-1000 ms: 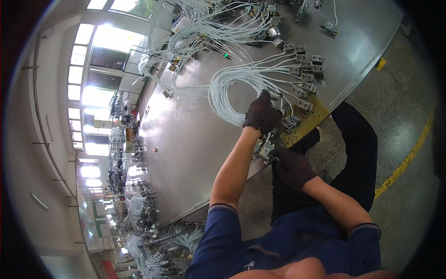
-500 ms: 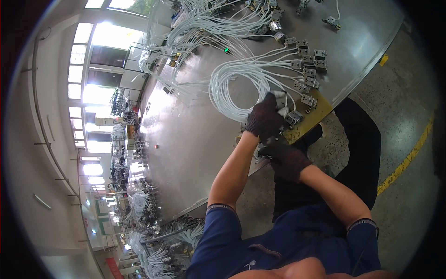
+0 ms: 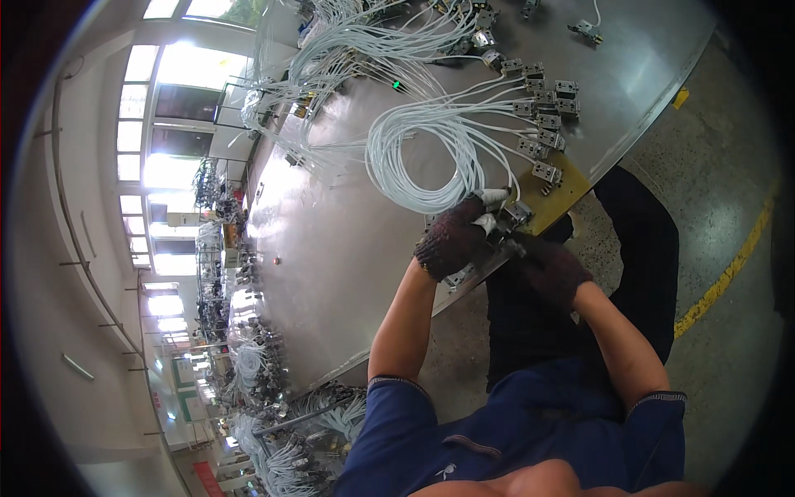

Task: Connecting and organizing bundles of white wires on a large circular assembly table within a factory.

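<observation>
My left hand [image 3: 451, 238], in a dark glove with what look like white-wrapped fingertips, bends its fingers round a small metal connector [image 3: 500, 235] at the table's near edge. Just right of it is my right hand [image 3: 553, 270], also gloved; its fingers are smeared by motion and point toward that connector. Another metal connector [image 3: 518, 213] sits right beside the left fingertips, on a yellowish board [image 3: 567, 184]. Beyond the hands lies a coil of white cables [image 3: 383, 166], whose ends run to several metal connectors [image 3: 546, 121] in rows.
A large grey metal table [image 3: 331, 248] stretches left and away. Heaped white cables [image 3: 348, 58] with metal ends cover its far side. A single connector [image 3: 586, 33] lies at the far right. Cable-laden benches [image 3: 248, 356] stand to the left. My dark-clad leg [image 3: 642, 248] is beside the table edge.
My right hand has moved right, away from the left hand. My left hand has shifted slightly left, and the metal connector at its fingertips now shows.
</observation>
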`<move>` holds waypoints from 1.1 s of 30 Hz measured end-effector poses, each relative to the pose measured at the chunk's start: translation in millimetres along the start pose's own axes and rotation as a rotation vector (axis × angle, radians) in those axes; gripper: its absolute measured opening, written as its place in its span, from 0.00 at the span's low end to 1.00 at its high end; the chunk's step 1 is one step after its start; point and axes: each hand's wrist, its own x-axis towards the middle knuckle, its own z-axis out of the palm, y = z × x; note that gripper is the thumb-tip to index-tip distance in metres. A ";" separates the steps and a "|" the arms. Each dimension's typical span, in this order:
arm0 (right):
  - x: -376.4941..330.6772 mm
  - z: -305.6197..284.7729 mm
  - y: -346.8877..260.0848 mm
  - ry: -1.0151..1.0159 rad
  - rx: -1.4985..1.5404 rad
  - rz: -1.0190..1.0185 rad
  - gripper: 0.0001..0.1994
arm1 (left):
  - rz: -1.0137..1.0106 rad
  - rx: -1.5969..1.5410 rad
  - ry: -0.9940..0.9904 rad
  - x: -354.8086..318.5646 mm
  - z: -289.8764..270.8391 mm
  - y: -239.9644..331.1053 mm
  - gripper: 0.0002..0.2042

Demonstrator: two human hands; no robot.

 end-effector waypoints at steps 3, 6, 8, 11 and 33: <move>7.9 -12.7 2.7 0.124 0.054 -0.051 0.24 | -0.001 0.038 0.026 -6.9 4.1 4.6 0.22; 20.0 -35.9 4.9 0.216 0.047 -0.047 0.25 | 0.003 0.348 0.002 -20.5 11.9 11.0 0.24; 26.9 -47.5 3.2 0.177 0.034 -0.007 0.25 | -0.016 0.514 -0.035 -26.5 19.1 9.8 0.25; 36.0 -59.6 -5.6 0.271 -0.060 -0.156 0.25 | 0.322 0.990 0.080 -23.0 31.8 -2.5 0.30; -63.0 -5.5 121.2 0.326 0.551 0.484 0.22 | 0.338 0.677 0.178 -18.4 28.5 -16.5 0.19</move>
